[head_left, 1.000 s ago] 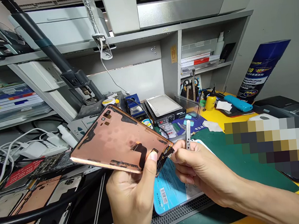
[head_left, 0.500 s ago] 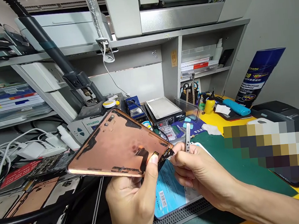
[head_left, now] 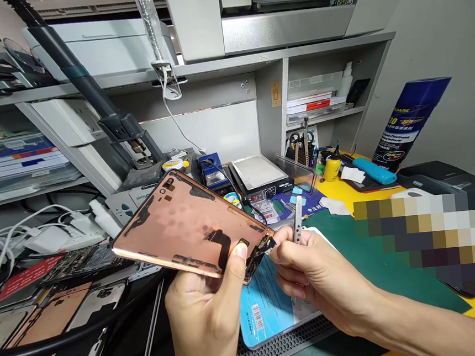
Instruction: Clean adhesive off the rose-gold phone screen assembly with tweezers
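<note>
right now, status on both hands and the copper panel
Left hand gripping copper panel, thumb on its face. Right hand holding metal tweezers at panel's dark end. Blue package beneath; nothing seen blocking hands.

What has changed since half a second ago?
The copper-coloured panel has tipped, its left end rising a little and its face showing more. Nothing was grasped or let go: the left hand still holds the panel, the right hand the tweezers.

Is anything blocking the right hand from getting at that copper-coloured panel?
Nothing visible is in the way: the right hand already reaches the dark parts at the copper-coloured panel's end. The left hand grips the panel nearby, its thumb not between them.
</note>
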Action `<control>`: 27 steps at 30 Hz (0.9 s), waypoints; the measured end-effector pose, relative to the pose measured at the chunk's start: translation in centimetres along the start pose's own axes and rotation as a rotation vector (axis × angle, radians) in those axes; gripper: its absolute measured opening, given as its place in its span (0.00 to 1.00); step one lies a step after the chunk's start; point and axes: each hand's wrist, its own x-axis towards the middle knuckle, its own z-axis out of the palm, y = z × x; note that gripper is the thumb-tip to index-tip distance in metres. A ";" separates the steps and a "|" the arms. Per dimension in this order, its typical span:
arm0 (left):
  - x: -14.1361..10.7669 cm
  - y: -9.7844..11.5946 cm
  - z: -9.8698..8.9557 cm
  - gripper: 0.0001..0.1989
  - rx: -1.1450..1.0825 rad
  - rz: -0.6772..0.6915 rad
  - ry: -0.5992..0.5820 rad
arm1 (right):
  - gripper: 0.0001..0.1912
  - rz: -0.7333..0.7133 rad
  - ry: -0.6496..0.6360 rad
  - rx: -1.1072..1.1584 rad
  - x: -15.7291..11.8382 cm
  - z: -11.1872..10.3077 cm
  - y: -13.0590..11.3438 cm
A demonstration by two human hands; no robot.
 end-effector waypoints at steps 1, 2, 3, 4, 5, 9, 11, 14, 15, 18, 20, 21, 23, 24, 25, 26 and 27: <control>0.0 -0.1 0.0 0.09 -0.017 -0.006 -0.004 | 0.15 0.001 0.000 0.000 0.0 0.0 0.0; 0.0 -0.3 0.0 0.09 -0.036 -0.013 -0.011 | 0.15 0.001 0.000 0.001 -0.1 0.0 0.0; 0.0 -0.5 -0.1 0.09 -0.057 -0.022 -0.020 | 0.15 0.002 -0.001 -0.001 -0.1 0.0 0.0; 0.0 -0.7 -0.1 0.09 -0.078 -0.033 -0.029 | 0.15 0.002 -0.001 -0.002 -0.1 0.0 0.0; 0.0 -0.8 -0.1 0.09 -0.102 -0.046 -0.037 | 0.15 0.001 -0.003 -0.003 -0.1 0.0 0.0; 0.0 -1.1 -0.2 0.10 -0.202 -0.116 -0.051 | 0.15 -0.003 -0.003 -0.012 -0.1 0.0 -0.1; 0.1 -1.2 -0.2 0.11 -0.218 -0.141 -0.052 | 0.15 -0.004 -0.004 -0.014 -0.1 0.0 -0.1; 0.1 -1.2 -0.3 0.12 -0.203 -0.156 -0.048 | 0.14 -0.004 -0.005 -0.012 -0.2 0.0 -0.1; 0.1 -1.3 -0.3 0.12 -0.196 -0.159 -0.046 | 0.14 -0.003 -0.004 -0.013 -0.2 0.0 -0.1; 0.1 -1.3 -0.3 0.12 -0.193 -0.160 -0.052 | 0.14 -0.006 -0.001 -0.017 -0.2 -0.1 0.0; 0.2 -1.3 -0.2 0.11 -0.202 -0.152 -0.056 | 0.15 -0.001 -0.002 -0.013 -0.2 0.0 0.0; 0.2 -1.3 -0.2 0.11 -0.206 -0.144 -0.056 | 0.15 0.006 -0.005 -0.008 -0.2 0.0 0.0; 0.2 -1.1 -0.3 0.10 -0.185 -0.109 -0.050 | 0.15 0.023 -0.009 0.003 -0.3 0.1 -0.1; 0.2 -1.0 -0.3 0.09 -0.154 -0.087 -0.045 | 0.15 0.032 -0.012 0.006 -0.3 0.1 -0.2; 0.1 -0.8 -0.4 0.08 -0.112 -0.062 -0.042 | 0.15 0.040 -0.014 0.006 -0.4 0.2 -0.3; 0.1 -0.6 -0.5 0.07 -0.062 -0.034 -0.039 | 0.14 0.045 -0.014 0.001 -0.4 0.2 -0.4; 0.1 -0.4 -0.6 0.07 -0.012 -0.007 -0.032 | 0.13 0.048 -0.016 -0.005 -0.4 0.1 -0.5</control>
